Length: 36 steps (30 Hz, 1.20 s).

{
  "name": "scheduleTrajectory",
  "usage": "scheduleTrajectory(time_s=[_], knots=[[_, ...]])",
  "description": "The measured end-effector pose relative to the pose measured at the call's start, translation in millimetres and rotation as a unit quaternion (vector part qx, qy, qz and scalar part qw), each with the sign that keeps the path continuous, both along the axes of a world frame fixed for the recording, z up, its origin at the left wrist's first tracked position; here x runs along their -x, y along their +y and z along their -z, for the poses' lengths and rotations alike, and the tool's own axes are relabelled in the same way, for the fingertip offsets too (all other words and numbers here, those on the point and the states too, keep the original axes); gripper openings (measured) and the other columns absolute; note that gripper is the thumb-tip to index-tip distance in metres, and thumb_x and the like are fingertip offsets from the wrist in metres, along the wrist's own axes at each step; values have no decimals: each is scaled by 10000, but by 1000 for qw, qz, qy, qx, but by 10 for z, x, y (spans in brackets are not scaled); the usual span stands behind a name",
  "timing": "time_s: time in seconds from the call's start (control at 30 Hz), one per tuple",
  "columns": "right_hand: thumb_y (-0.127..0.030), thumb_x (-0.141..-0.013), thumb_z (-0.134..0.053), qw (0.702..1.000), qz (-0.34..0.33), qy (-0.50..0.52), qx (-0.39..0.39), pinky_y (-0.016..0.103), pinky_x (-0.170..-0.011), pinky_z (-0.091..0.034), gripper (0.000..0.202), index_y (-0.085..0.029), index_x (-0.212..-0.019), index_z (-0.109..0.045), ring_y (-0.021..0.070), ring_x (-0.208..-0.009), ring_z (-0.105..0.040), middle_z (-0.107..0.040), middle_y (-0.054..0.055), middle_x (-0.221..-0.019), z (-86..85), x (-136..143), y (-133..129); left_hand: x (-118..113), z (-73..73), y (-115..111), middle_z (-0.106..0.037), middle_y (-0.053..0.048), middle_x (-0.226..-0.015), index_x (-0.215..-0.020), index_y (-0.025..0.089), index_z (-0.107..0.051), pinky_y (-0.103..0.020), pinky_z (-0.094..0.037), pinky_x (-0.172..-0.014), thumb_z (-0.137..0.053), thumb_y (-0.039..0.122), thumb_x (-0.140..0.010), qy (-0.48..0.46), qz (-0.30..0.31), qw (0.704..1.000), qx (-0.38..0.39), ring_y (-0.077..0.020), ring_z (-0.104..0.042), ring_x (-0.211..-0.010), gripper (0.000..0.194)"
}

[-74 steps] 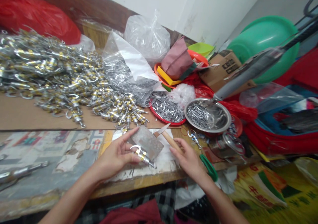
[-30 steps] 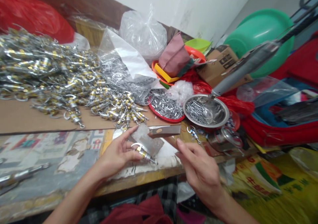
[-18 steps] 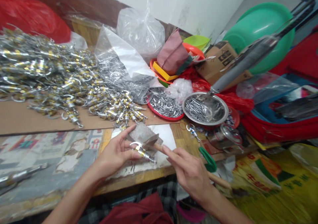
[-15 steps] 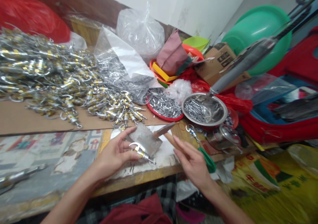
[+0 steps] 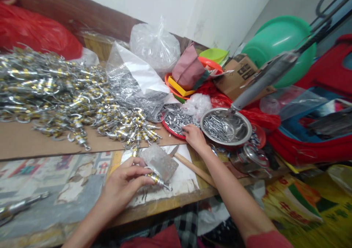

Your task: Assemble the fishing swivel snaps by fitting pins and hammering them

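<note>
My left hand [image 5: 128, 180] is closed, pinching a small silver-and-yellow metal fitting [image 5: 157, 179] with a swivel ring at its tip. It holds the fitting at the near edge of a grey metal block [image 5: 159, 161], which rests on white paper [image 5: 189, 183]. Stretched over the bench, my right hand [image 5: 194, 136] has its fingers drawn together at the near right rim of a red plate [image 5: 168, 130] of small flat metal pieces [image 5: 176, 119]. Whatever is between those fingertips is hidden. A hammer [image 5: 195, 168] with a wooden handle lies beside the block, under my right forearm.
A large heap of similar fittings [image 5: 52, 83] covers the back left, on cardboard [image 5: 19, 139]. Right of the plate stands a steel bowl [image 5: 249, 130] of metal pins. A grey-handled lever [image 5: 264, 81] slants above it. A clear bag of metal pieces [image 5: 129, 90] lies behind.
My right hand has let go of the hammer, now lying on the bench, and moved forward to the red plate. My left hand still holds the fitting by the block.
</note>
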State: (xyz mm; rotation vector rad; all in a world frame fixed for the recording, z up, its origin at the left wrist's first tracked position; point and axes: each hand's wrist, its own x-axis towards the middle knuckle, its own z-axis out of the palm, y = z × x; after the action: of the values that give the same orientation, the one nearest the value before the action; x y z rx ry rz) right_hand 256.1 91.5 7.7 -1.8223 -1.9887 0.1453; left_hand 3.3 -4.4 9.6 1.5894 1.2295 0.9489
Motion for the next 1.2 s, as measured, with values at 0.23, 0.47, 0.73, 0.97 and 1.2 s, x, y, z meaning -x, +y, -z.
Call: scheduleTrajectory(time_s=[0.23, 0.47, 0.73, 0.97, 1.2], knots=[[-196, -798, -507, 999, 28, -7, -20, 289, -783, -404, 170, -180, -819, -675, 189, -860, -574, -640, 75, -895, 1, -13, 184, 6, -47, -39, -617, -39, -836, -680, 236, -723, -266, -466, -733, -639, 256, -667, 31, 19, 999, -38, -191, -588, -818, 87], [-204, -760, -516, 993, 76, 79, -42, 321, -781, -428, 177, -174, -805, -684, 215, -833, -610, -682, 84, -859, -103, -150, 7, -21, -23, -19, -655, -21, -763, -756, 238, -730, -247, -464, -675, -651, 238, -671, 9, 24, 999, -32, -171, -609, -726, 116], [-212, -715, -604, 939, -71, 335, 30, 230, -615, -485, 88, -150, -758, -651, 130, -658, -615, -672, 24, -713, -241, 746, -850, -96, 5, -47, -677, -2, -690, -935, 214, -691, -272, -480, -636, -722, 271, -585, 5, -53, 999, 8, -172, -601, -640, 356], [-119, -654, -630, 879, -115, 463, 5, 272, -678, -468, 53, -171, -654, -642, 149, -689, -598, -649, 18, -677, -212, 969, -1086, -85, -2, -62, -704, -11, -752, -846, 250, -722, -274, -486, -678, -705, 243, -604, -31, -52, 998, 15, -198, -623, -730, 243], [-151, -710, -624, 876, -173, 450, -9, 296, -732, -505, 106, -179, -812, -631, 164, -786, -623, -664, 45, -807, -230, 883, -1204, -68, -84, -105, -669, 1, -658, -647, 247, -736, -231, -472, -603, -699, 220, -610, -137, -36, 989, 53, -157, -604, -652, 58]])
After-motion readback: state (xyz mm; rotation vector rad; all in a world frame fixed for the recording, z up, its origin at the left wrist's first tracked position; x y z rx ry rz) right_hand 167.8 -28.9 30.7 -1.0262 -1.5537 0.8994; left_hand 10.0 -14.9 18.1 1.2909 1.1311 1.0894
